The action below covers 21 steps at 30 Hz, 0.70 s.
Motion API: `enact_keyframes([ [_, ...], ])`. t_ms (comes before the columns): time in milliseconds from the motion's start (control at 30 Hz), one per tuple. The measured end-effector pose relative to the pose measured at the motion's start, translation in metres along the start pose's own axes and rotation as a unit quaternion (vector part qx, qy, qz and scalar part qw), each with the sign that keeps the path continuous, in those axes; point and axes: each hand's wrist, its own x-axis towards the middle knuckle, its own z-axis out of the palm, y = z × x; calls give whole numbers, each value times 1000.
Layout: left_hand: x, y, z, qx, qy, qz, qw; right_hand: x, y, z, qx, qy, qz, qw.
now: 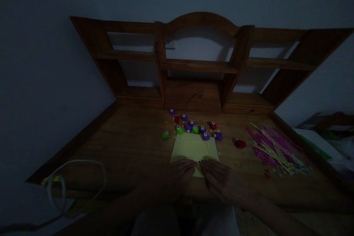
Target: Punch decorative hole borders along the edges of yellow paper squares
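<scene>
A pale yellow sheet [195,149] with straight crease-like lines lies on the wooden desk in front of me. On its near left part rests my left hand [179,172], fingers stretched out flat. My right hand [219,177] lies across the near right part, its fingers also extended. The fingertips of both hands almost meet near the sheet's lower middle. Just beyond the far edge sit several small purple, green and red pieces with white round tops, among them a green piece [195,129] and a purple piece [205,136]. Dim light hides fine detail.
A wooden shelf unit [199,66] stands along the desk's back. To the right lies a pile of pink and yellow strips [272,147] with small coloured bits. A red piece [240,143] lies nearer. A white cable [103,173] loops at the left front edge.
</scene>
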Motion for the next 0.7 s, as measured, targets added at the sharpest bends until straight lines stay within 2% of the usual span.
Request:
enact_keyframes([
  [200,-19,-2,-4,6,0,-5,1000,-19,6,-5,-12,-12,20,1000],
  [300,-34,-4,-2,20,10,-29,999,-28,7,-7,-13,-7,42,999],
  [433,-44,-5,1,38,27,-45,998,-29,5,-10,-4,4,69,998],
  [533,-33,1,-2,41,39,-41,998,-24,3,-12,14,21,86,996],
  [633,-7,14,-8,24,18,-6,1000,-20,0,-15,25,28,91,995],
  [700,11,21,-9,16,19,-12,1000,-19,-1,-16,30,22,93,995],
])
